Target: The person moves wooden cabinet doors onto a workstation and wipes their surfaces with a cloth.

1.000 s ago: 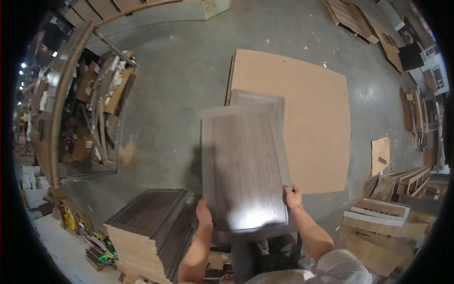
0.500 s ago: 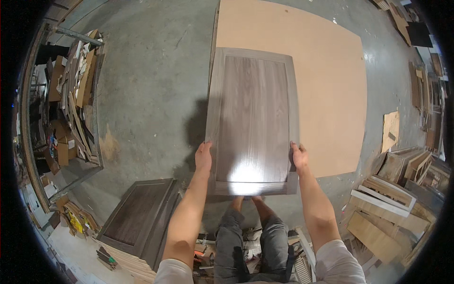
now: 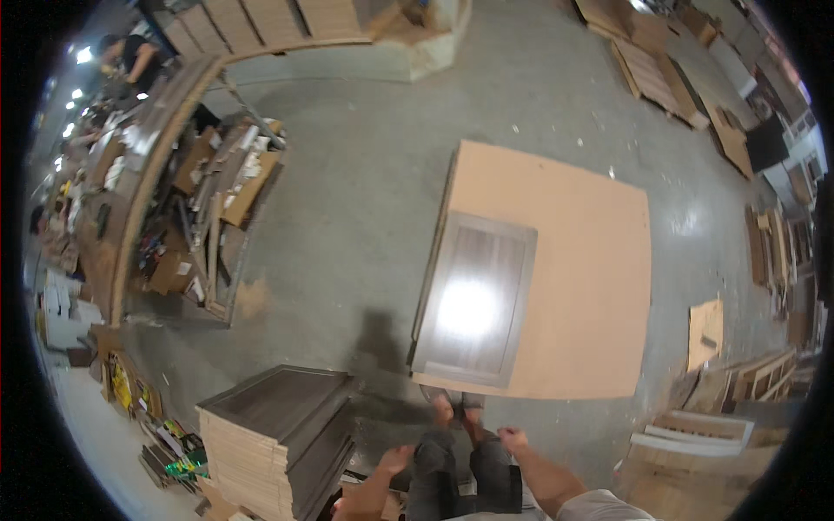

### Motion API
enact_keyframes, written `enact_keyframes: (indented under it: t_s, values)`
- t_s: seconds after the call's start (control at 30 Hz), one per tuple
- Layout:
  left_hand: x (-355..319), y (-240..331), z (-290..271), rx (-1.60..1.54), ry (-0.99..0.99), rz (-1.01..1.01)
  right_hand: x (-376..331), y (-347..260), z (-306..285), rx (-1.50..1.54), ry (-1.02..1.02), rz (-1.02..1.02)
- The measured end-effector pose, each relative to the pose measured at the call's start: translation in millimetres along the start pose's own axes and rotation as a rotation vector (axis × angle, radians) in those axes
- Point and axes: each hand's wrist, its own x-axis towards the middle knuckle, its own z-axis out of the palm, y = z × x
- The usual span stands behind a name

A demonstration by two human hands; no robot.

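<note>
Both hands hang empty, fingers blurred; glare hides the door panel's centre.

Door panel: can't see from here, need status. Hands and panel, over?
Left hand and right hand both empty, open. Door panel lying flat on tan board. Stack of panels at left.

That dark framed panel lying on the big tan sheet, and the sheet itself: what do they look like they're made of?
The dark framed panel looks like a wood or wood-look cabinet door: grey-brown streaked grain, a raised frame, and a glossy finish that throws back a bright glare spot. Solid wood or laminate cannot be told. The tan sheet under it looks like fibreboard or similar pressed board: even, matt, with no visible grain.
</note>
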Motion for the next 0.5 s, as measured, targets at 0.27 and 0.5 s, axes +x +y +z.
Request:
enact_keyframes:
  t_s: [0.27, 0.5]
  values:
    - [-79.3, -141.3, 127.9, -0.620, 0.411, -0.032, -74.8, -34.9, 24.8, -0.126, -0.343, -0.342]
    - [-140.0, -160.7, 145.5, -1.179, 0.568, 0.195, -86.5, -153.9, 38.0, -0.386, -0.315, -0.741]
